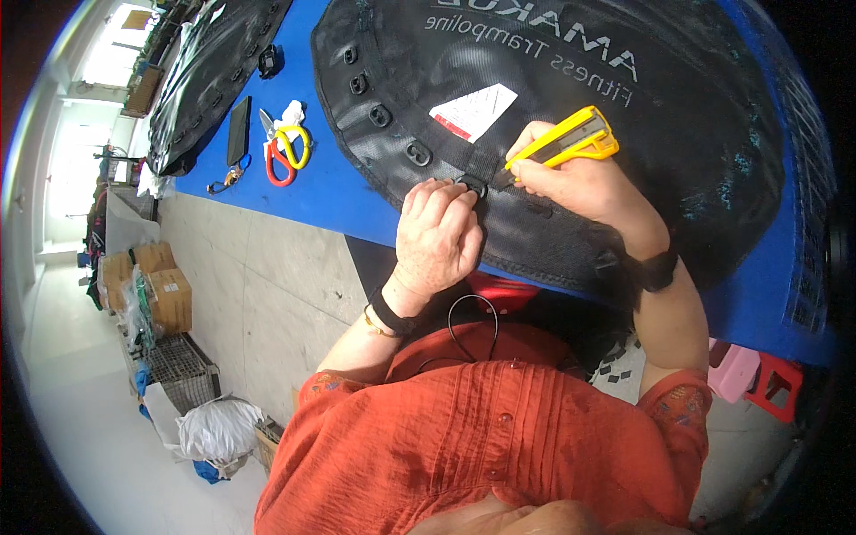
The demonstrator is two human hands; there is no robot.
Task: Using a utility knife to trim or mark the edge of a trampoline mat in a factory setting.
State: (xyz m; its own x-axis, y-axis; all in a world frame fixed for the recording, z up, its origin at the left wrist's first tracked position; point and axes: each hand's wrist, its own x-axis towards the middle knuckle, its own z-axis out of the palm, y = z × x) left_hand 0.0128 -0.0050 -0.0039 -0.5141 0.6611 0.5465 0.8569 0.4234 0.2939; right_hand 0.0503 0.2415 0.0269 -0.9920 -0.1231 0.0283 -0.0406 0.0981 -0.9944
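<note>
A round black trampoline mat point(553, 125) lies on the blue table, with black plastic loops point(417, 153) set along its rim. My right hand point(571, 183) grips a yellow utility knife point(571, 138), its tip pointing down at the mat close to one loop point(473, 185). My left hand point(439, 230) is closed at the mat's near edge, its fingertips against that same loop and the fabric beside it. What the left fingers pinch is hidden beneath them. A white label with a red strip point(473, 111) lies on the mat beyond both hands.
Scissors with red and yellow handles point(290, 153) and a black phone-like slab point(239, 130) lie left on the blue table point(312, 201). Another black mat point(209, 76) is farther left. Cardboard boxes point(169, 299) stand on the floor; pink and red stools point(774, 388) are at right.
</note>
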